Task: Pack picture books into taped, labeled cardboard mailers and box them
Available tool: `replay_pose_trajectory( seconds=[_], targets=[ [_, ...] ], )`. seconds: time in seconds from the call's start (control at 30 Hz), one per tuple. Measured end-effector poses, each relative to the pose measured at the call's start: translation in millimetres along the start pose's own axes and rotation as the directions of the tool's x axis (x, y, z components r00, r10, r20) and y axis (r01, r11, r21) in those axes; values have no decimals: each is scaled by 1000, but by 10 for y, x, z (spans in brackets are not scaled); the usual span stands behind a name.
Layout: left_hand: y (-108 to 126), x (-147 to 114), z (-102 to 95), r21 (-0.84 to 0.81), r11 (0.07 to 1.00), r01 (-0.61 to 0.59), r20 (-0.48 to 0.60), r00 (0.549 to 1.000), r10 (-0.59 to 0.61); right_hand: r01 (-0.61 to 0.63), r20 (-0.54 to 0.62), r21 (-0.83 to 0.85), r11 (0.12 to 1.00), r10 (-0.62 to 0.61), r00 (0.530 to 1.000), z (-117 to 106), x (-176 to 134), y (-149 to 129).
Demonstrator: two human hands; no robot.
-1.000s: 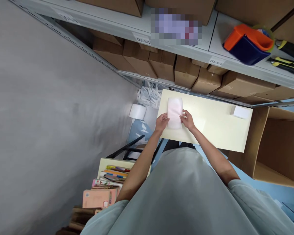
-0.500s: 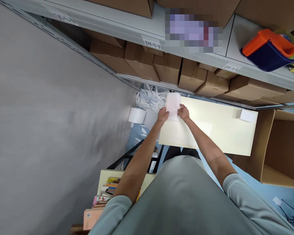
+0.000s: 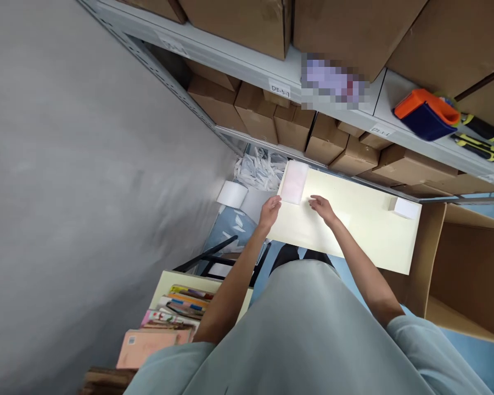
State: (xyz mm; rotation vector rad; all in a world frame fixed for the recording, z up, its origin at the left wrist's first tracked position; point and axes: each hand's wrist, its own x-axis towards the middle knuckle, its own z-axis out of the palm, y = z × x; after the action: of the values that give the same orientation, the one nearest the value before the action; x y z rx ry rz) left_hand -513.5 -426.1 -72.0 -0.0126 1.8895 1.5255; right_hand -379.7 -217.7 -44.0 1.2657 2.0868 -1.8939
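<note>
A flat, pale pink-white packet [image 3: 294, 182] lies on the cream tabletop [image 3: 346, 219] near its far left corner; what is inside does not show. My left hand [image 3: 270, 211] is beside the packet's lower left corner, fingers stretched forward and holding nothing that I can see. Off to the packet's right, my right hand [image 3: 322, 208] hovers apart from it with its fingers loosely spread. A small white box [image 3: 405, 208] sits at the right end of the tabletop.
A large open carton [image 3: 436, 258] stands at the right. Behind are shelves with brown boxes [image 3: 255, 112]. White foam scraps [image 3: 259, 170] and a white roll [image 3: 232, 195] are at the left, by the grey wall [image 3: 107, 192]. Books [image 3: 185, 307] lie on a surface at lower left.
Both hands have let go of the packet and drawn back toward me, the right one moving rightward. The packet now rests on the tabletop. The view has shifted somewhat.
</note>
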Motion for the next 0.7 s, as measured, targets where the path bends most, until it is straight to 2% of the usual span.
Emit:
replay_pose_trajectory(
  seconds=[0.07, 0.2, 0.3, 0.4, 0.47, 0.57, 0.63, 0.7],
  targets=[
    [-71, -418, -126, -76, 997, -21, -11, 1000, 20, -47, 60, 64, 997, 44, 997, -166, -378, 23],
    [-165, -1169, -238, -136, 990, -42, -143, 989, 22, -69, 210, 118, 991, 43, 977, -497, -1063, 61],
    [-134, -1716, -188, -126, 990, -70, -246, 968, 37, -23, 292, 87, 996, -3, 956, -688, -1427, 45],
    [-56, -2344, -80, -121, 988, -97, -363, 931, 47, 54, 367, 39, 998, -65, 928, -769, -1653, 6],
    [-23, -2807, -14, -128, 984, -128, -447, 893, 58, 125, 439, -1, 992, -112, 892, -726, -1754, -27],
    [-43, -3540, 38, -76, 982, -173, -573, 813, 99, 210, 568, -24, 977, -159, 807, -503, -1928, -110],
    [-100, -4032, 34, -57, 978, -199, -662, 741, 112, 255, 656, -22, 967, -179, 733, -281, -2113, -196],
    [-179, -4504, 4, -65, 971, -230, -755, 648, 103, 308, 743, -17, 951, -194, 641, -34, -2361, -295]
  ],
)
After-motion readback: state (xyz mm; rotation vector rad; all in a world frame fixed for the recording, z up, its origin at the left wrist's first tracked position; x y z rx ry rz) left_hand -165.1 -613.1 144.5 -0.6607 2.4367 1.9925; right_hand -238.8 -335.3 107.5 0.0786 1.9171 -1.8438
